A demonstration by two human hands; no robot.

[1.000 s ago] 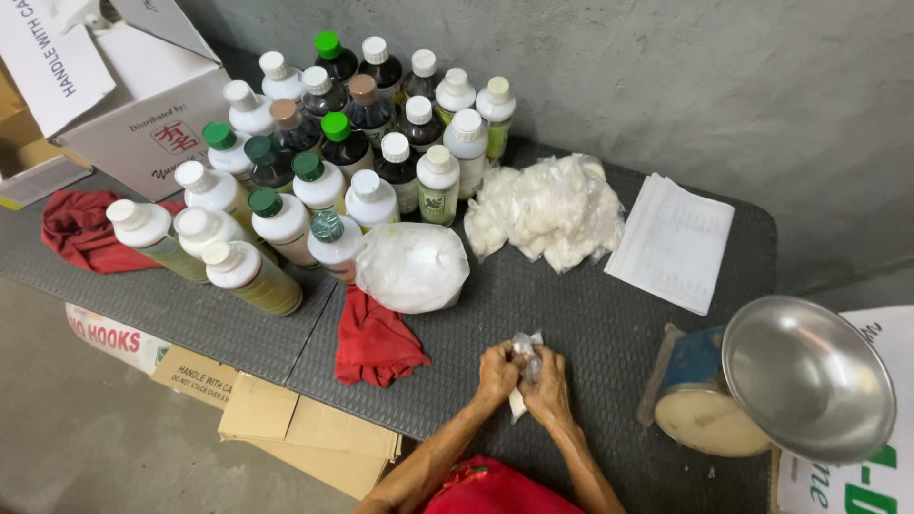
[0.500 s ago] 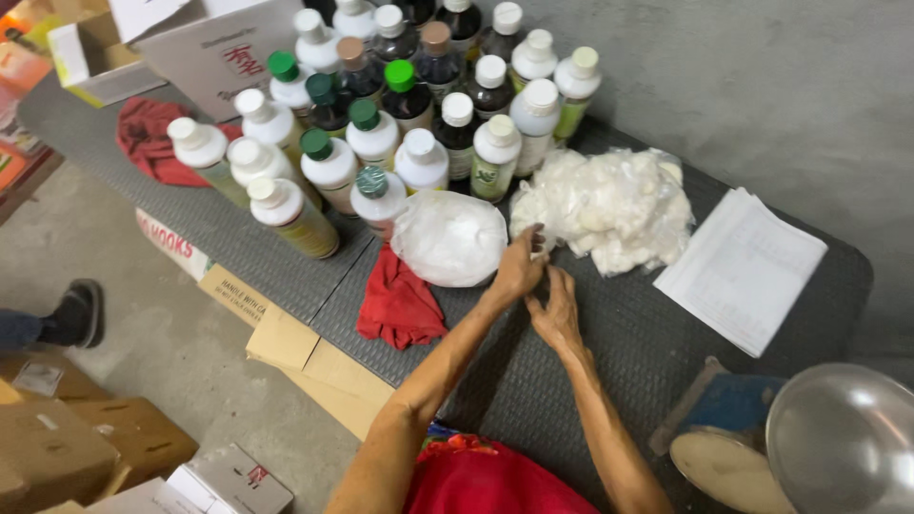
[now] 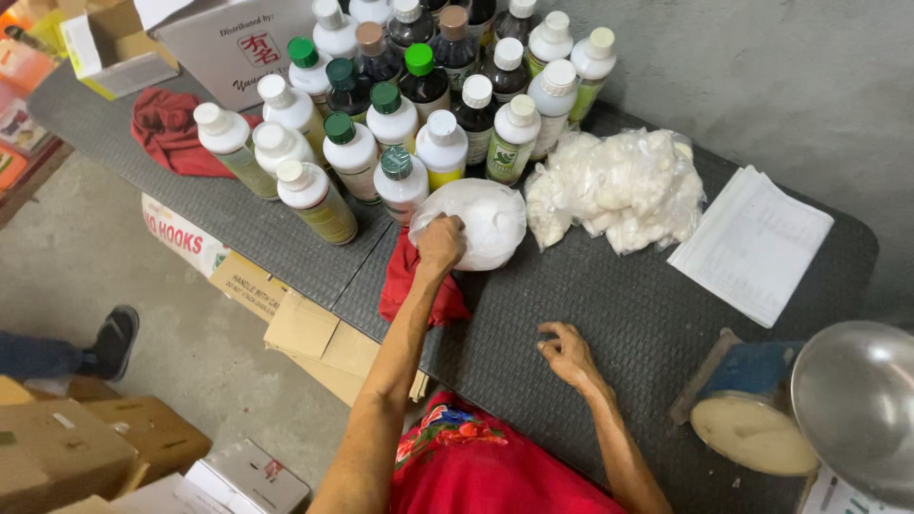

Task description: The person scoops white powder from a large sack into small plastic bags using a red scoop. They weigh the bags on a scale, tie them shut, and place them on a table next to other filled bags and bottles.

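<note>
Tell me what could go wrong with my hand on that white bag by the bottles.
The left hand rests on the white bag, which lies right against the bottles; a push or a tug could tip the nearest ones. The red cloth hangs over the table edge under the forearm and might get dragged off.

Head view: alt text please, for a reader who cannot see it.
A person's left hand rests on a white plastic bag on a dark table, while the right hand lies open on the tabletop. Behind stand capped bottles; a red cloth, a bag of white lumps, papers and a metal scale pan lie around.
</note>
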